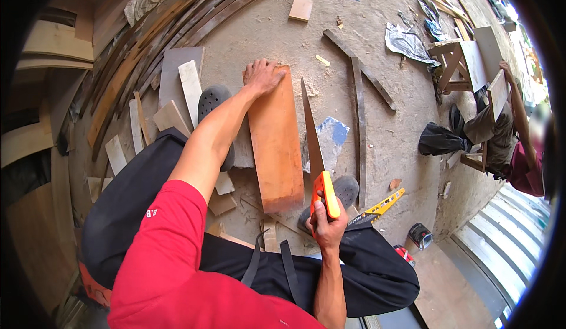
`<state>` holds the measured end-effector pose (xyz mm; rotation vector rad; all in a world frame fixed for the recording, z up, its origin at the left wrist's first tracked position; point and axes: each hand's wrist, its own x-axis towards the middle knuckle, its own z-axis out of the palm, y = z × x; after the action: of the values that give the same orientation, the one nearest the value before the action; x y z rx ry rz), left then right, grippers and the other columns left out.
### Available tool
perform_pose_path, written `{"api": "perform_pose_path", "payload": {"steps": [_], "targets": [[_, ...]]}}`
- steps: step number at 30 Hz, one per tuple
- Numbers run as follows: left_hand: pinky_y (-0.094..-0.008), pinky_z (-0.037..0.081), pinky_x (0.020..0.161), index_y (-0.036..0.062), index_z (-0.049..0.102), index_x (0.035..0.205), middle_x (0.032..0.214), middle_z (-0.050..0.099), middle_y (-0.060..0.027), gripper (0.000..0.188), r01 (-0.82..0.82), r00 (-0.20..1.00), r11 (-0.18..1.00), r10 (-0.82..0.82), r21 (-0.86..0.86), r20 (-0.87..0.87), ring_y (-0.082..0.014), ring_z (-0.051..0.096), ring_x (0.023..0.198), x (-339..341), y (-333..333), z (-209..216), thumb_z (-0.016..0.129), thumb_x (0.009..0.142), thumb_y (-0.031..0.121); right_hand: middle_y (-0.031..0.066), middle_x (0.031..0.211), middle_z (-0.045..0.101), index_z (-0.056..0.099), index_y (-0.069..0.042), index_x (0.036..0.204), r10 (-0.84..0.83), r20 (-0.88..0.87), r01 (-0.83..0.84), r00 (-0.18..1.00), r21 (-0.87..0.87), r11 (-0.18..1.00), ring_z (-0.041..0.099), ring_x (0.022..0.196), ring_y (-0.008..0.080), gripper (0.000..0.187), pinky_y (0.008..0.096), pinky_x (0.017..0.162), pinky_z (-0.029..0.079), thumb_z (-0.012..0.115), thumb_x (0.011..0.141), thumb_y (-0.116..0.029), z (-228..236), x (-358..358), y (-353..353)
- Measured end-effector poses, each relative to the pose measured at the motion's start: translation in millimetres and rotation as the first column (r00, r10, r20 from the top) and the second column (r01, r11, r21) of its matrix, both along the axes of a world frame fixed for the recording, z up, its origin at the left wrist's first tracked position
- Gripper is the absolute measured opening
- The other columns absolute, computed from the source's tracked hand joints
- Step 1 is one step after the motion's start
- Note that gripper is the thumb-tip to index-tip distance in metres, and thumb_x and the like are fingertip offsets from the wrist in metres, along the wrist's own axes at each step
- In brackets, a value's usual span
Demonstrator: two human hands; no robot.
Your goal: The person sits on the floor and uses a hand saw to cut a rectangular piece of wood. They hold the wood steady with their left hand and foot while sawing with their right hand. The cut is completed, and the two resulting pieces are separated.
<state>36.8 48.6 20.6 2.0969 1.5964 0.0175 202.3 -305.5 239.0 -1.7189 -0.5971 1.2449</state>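
An orange-brown wooden board [274, 146] lies lengthwise in front of me, propped above the floor, its near end edged with dust. My left hand [264, 76] holds its far left corner, with the fingers over the edge. A handsaw [312, 137] is in my right hand [328, 226], which is wrapped around its orange handle. The blade points away from me, to the right of the board and apart from it. Beneath the blade sits a pale block with a blue patch [335, 137]. Sawdust is scattered beside the board's far end.
A yellow-handled saw [380, 207] lies by my right knee, near an open can [420, 236]. Dark wood strips [359, 128] cross on the floor to the right. Offcuts [190, 90] and long planks [147, 46] crowd the left. Another person [501, 128] sits at the right, holding a board.
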Motion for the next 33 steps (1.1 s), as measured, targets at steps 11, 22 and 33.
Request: {"api": "perform_pose_path", "payload": {"steps": [11,22,33], "targets": [[-0.051,-0.001,0.123,0.0135,0.024,0.158,0.165,0.009,-0.0192,0.069,-0.037,0.991,0.964,0.069,0.263,-0.115,-0.0365,0.003,0.153,-2.2,-108.2,-14.3,0.038,0.101,0.05,-0.0021,0.07,0.058,0.066,0.001,0.113,0.072,0.004,-0.072,0.997,0.005,0.997,0.053,0.058,0.006,0.023,0.0235,0.055,0.043,0.069,0.093,-0.011,20.7,-5.9,-12.1],[-0.052,-0.003,0.122,0.018,0.01,0.161,0.166,-0.003,-0.0184,0.068,-0.019,0.999,1.0,0.018,-0.013,-0.047,-0.0371,-0.007,0.153,-10.6,-101.5,-6.1,0.032,0.103,0.045,0.0074,0.082,0.068,0.068,-0.002,0.112,0.221,0.197,-0.205,0.955,-0.096,0.974,0.061,0.074,0.0186,0.026,0.0323,0.072,0.049,0.07,0.091,-0.017,20.5,-2.6,-34.7],[-0.057,0.026,0.118,0.0189,0.006,0.161,0.162,-0.004,-0.03,0.145,0.285,0.891,0.892,-0.381,-0.35,-0.245,-0.0479,0.004,0.15,-22.9,-65.4,63.9,0.096,0.05,0.046,0.0074,0.076,0.06,0.065,0.001,0.104,0.221,0.261,-0.198,0.94,-0.112,0.974,0.055,0.072,0.016,0.023,0.0318,0.07,0.047,0.066,0.095,-0.02,63.6,-24.6,1.5]]}}
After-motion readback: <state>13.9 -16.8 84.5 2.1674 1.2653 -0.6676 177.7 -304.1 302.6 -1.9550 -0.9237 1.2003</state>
